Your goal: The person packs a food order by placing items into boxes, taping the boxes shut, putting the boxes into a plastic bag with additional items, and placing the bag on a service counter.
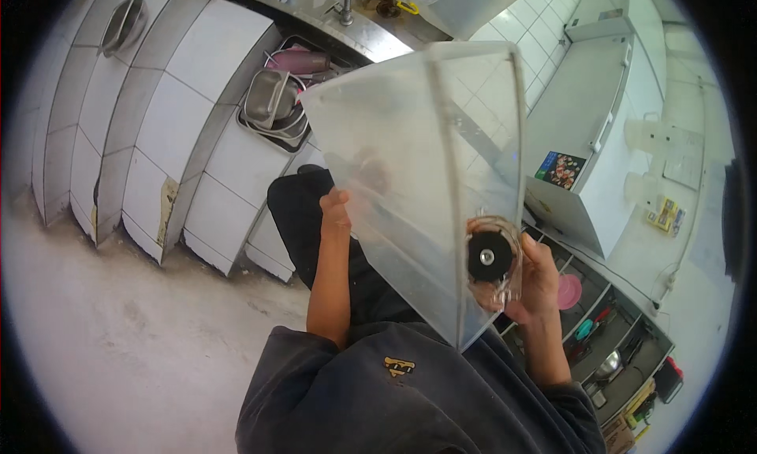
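Observation:
A large clear plastic container (390, 152) is held up tilted before my chest, between both hands. At its left side, my left hand (336, 206) grips the wall with the thumb in sight; the fingers show only faintly through the plastic. My right hand (535, 265) grips the right side, beside a round black fitting (489, 256) with a metal centre, seen through or on the clear wall. Whether that fitting belongs to the container I cannot tell.
A steel sink counter (378, 37) with a tap (346, 7) and a translucent plastic tub (461, 5) lies ahead. Steel pans (269, 99) rest on the left. A white chest freezer (579, 105) and a compartmented rack of utensils (609, 336) stand at the right.

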`<state>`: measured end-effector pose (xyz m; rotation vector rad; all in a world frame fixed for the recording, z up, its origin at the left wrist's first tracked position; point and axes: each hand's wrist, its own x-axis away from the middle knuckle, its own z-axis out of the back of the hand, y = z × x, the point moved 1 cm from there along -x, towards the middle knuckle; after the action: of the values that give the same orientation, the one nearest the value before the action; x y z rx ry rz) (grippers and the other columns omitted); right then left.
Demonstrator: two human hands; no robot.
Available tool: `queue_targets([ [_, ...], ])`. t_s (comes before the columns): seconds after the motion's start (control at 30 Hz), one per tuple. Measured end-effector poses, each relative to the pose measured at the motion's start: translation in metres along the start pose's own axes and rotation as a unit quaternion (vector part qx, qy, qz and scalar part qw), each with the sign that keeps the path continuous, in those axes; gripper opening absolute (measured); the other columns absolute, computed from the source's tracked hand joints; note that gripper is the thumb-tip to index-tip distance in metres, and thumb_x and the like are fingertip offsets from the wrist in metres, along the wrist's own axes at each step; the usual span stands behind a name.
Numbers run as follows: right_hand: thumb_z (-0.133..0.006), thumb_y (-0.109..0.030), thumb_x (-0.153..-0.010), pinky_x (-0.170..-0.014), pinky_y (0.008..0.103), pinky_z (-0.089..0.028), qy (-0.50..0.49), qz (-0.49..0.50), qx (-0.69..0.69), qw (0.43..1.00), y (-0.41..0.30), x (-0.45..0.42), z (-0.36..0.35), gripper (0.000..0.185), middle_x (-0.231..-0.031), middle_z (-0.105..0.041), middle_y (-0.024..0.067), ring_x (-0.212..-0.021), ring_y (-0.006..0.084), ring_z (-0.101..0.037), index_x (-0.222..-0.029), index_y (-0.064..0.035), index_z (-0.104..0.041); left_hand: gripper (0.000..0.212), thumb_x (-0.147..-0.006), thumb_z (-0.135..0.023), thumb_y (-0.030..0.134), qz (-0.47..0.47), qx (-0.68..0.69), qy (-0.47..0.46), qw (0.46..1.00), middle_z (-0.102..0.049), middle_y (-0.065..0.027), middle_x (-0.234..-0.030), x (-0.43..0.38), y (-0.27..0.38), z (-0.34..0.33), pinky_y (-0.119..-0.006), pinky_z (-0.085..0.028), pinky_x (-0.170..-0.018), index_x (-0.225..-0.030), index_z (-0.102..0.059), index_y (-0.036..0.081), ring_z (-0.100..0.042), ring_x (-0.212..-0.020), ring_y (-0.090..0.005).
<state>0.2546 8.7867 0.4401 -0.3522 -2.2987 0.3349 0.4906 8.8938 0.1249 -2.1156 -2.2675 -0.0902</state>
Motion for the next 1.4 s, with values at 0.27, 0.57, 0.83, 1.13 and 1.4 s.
queue_targets([
  [0.27,-0.057,-0.029,-0.102,-0.067,0.0243,-0.049,0.16,-0.014,0.398,0.903,0.031,-0.063,-0.008,0.044,-0.109,-0.065,0.0062,-0.08,0.0103,-0.06,-0.139,-0.0068,-0.05,0.081,-0.069,-0.077,0.02,0.015,-0.143,0.107,0.984,-0.063,-0.018,-0.122,0.017,-0.019,-0.06,-0.04,-0.055,-0.091,-0.138,-0.046,-0.007,-0.065,-0.106,-0.0314],
  [0.57,-0.072,-0.018,-0.09,-0.075,0.0329,-0.054,0.068,0.278,0.716,0.637,0.075,-0.106,-0.005,0.045,-0.11,-0.063,0.0142,-0.092,0.0224,-0.066,-0.128,-0.0012,-0.055,0.08,-0.07,-0.078,0.018,0.006,-0.179,0.127,0.976,-0.061,-0.0196,-0.125,0.04,-0.028,-0.092,-0.041,-0.053,-0.095,-0.138,-0.045,-0.007,-0.064,-0.11,-0.0316],
  [0.83,-0.076,-0.024,-0.082,-0.076,0.0437,-0.055,0.157,0.148,0.818,0.534,0.101,-0.11,-0.017,0.059,-0.12,-0.054,0.019,-0.101,0.0397,-0.064,-0.132,-0.0067,-0.05,0.091,-0.071,-0.078,0.015,0.036,-0.177,0.093,0.979,-0.054,-0.0113,-0.134,0.047,-0.036,-0.104,-0.033,-0.04,-0.106,-0.149,-0.035,-0.002,-0.052,-0.126,-0.0234],
  [1.13,-0.076,-0.026,-0.081,-0.07,0.0455,-0.056,0.139,0.129,0.846,0.499,0.1,-0.113,-0.023,0.054,-0.115,-0.055,0.0186,-0.086,0.0402,-0.067,-0.126,-0.0057,-0.054,0.082,-0.071,-0.076,0.016,0.038,-0.165,0.105,0.98,-0.057,-0.0163,-0.132,0.048,-0.047,-0.087,-0.04,-0.045,-0.104,-0.142,-0.042,-0.006,-0.056,-0.123,-0.0277],
  [1.4,-0.075,-0.023,-0.079,-0.073,0.0454,-0.055,0.037,0.05,0.861,0.505,0.075,-0.104,-0.024,0.063,-0.119,-0.059,0.0188,-0.088,0.0386,-0.067,-0.134,-0.009,-0.049,0.092,-0.074,-0.077,0.012,0.067,-0.114,0.076,0.988,-0.053,-0.011,-0.136,0.039,-0.047,-0.094,-0.035,-0.039,-0.108,-0.152,-0.03,0.003,-0.051,-0.127,-0.0233],
])
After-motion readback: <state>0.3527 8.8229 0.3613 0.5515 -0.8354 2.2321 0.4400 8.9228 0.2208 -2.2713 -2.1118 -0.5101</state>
